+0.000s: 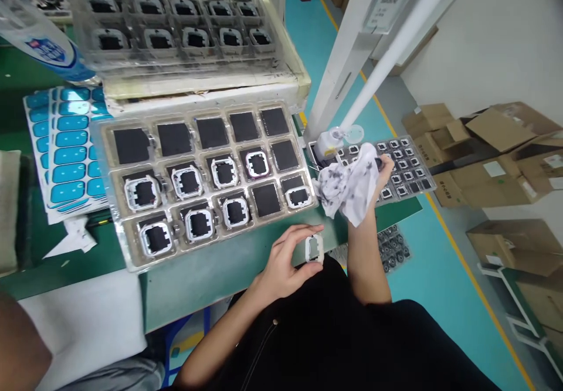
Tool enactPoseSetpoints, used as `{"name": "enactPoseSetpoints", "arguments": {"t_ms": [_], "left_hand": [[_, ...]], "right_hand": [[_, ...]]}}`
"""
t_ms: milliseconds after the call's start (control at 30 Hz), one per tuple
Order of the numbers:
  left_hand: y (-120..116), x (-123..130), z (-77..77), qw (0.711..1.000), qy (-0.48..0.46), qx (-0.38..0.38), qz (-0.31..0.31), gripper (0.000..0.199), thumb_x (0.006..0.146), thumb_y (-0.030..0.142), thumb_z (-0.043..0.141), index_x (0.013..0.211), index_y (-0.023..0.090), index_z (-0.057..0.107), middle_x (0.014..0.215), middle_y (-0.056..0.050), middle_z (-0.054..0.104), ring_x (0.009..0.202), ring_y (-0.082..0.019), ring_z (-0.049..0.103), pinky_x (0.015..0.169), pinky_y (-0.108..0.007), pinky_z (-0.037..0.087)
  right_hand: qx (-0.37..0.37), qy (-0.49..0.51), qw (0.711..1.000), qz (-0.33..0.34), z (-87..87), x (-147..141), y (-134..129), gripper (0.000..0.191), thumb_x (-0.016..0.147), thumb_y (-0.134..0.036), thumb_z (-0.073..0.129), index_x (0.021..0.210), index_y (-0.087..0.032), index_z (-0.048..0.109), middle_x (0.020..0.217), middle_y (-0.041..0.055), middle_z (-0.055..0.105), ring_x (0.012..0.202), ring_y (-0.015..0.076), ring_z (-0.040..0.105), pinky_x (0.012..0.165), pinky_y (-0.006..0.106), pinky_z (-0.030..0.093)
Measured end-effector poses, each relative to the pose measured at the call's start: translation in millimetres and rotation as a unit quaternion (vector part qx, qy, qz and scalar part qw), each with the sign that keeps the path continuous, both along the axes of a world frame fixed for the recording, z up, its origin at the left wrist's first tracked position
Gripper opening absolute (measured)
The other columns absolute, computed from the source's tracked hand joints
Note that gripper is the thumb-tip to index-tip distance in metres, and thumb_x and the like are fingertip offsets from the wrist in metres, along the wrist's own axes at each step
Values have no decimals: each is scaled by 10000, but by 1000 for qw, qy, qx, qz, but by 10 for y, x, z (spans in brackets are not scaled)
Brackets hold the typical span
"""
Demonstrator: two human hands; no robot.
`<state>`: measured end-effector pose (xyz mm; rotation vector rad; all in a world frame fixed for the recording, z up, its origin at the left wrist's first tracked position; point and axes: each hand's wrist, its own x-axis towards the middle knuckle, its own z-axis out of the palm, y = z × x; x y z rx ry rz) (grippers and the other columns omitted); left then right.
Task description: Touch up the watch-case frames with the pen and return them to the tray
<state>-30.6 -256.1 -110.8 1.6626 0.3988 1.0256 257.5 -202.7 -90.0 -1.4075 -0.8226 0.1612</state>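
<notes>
Left hand [281, 265] pinches frame [314, 248]; tray [132, 262] holds frames.

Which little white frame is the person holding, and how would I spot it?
Find the big clear tray of white frames on the green table. Just below its near edge, the left hand pinches one white frame. It alone is outside the tray, held in fingers.

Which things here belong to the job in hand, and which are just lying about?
In hand:
left hand holding white frame
right hand holding stained cloth
clear tray of frames
small dispenser bottle

Lying about:
blue sticker sheets
cardboard boxes
stacked trays
</notes>
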Motion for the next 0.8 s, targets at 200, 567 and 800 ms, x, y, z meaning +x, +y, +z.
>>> {"name": "enactPoseSetpoints", "arguments": {"t_ms": [200, 567, 800], "left_hand": [[-36, -11, 20, 997, -21, -73, -13, 592, 1133, 641, 736, 1539, 232, 601, 1546, -222, 800, 1383, -364, 834, 1097, -491, 688], [-134, 81, -18, 995, -63, -75, 2, 710, 1100, 715, 745, 1597, 231, 596, 1605, -229, 757, 1491, -390, 775, 1191, -520, 676], [-86, 0, 2, 994, -26, 102, 32, 787, 1058, 721, 802, 1592, 173, 617, 1531, -262, 792, 1420, -381, 823, 1157, -503, 724]], "right_hand": [[7, -49, 998, 47, 174, -545, -667, 228, 1025, -452, 785, 1119, -321, 623, 1029, 6, 744, 931, 241, 775, 856, 427, 669], [54, -205, 970, 118, -75, -776, -1037, 406, 1029, -407, 864, 1406, -379, 713, 1182, 55, 869, 1023, 315, 868, 846, 557, 752], [86, -259, 958, 87, -94, -892, -1017, 247, 1134, -444, 684, 1376, -404, 657, 1284, 42, 843, 1150, 321, 870, 971, 659, 780]]}}
